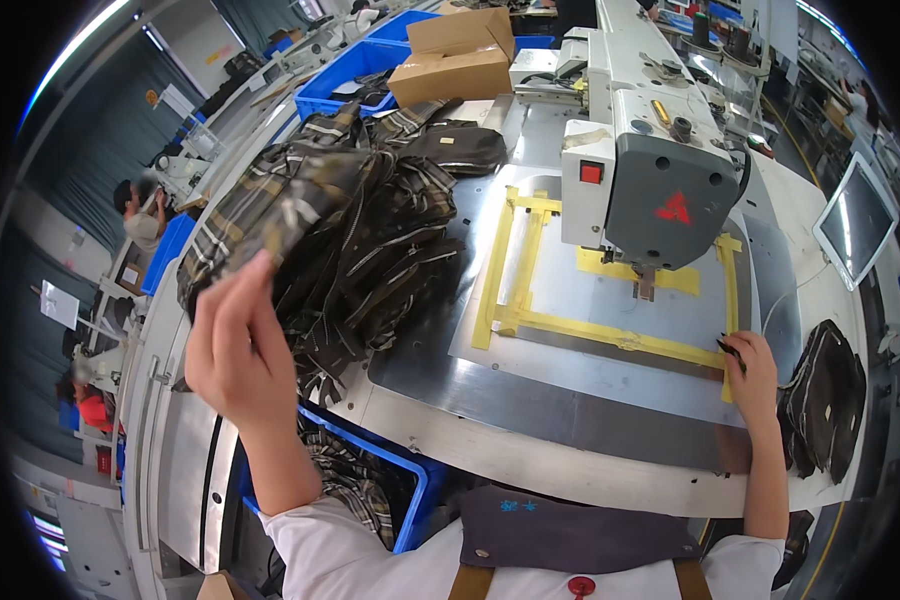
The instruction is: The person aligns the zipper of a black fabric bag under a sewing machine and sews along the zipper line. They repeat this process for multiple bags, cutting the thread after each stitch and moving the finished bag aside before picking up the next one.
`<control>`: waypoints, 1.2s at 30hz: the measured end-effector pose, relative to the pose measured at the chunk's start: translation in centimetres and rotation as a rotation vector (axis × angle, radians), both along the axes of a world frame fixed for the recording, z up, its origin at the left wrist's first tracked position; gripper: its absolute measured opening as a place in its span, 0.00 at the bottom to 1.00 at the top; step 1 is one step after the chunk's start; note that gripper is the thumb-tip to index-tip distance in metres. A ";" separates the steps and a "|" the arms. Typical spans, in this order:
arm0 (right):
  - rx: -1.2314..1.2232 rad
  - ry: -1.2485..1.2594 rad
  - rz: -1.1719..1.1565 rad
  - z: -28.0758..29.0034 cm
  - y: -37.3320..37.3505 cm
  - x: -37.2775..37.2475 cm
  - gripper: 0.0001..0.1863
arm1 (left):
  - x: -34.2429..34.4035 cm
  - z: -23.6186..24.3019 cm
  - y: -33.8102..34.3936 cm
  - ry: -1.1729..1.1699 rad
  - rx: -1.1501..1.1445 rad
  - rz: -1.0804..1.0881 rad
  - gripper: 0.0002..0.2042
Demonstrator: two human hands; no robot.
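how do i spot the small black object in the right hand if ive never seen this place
Find the white sewing machine, then the yellow tape frame under its head. At the frame's near right corner, the right hand holds the small black object, standing out dark against the tape.

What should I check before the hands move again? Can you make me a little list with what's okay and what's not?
1. Left hand has its plaid cloth: ok; it seems pinched at the fingertips, though the cloth is blurred.
2. Right hand is free: not ok; it holds a small dark thing.
3. Right hand is away from the machine head: ok; it is off to the right and nearer the person.
4. Cloth pile is off the yellow tape: ok; it lies to the left.
5. Machine is stopped: cannot tell from one picture.
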State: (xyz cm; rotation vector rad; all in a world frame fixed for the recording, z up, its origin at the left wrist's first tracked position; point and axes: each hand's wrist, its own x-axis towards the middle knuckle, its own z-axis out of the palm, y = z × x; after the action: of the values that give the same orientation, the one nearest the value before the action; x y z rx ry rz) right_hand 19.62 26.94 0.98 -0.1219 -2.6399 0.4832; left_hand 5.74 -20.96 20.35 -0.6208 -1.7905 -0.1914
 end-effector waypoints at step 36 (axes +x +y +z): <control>-0.674 -0.608 0.326 -0.1 -5.6 -7.8 0.18 | -6.6 -19.3 21.4 -1.742 0.178 -0.756 0.08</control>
State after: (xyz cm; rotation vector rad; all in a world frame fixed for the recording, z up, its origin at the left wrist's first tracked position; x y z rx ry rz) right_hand 11.78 21.35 0.89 -0.0458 -2.9486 1.6639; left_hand -0.89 0.40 1.02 -1.1070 -2.9282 -1.8356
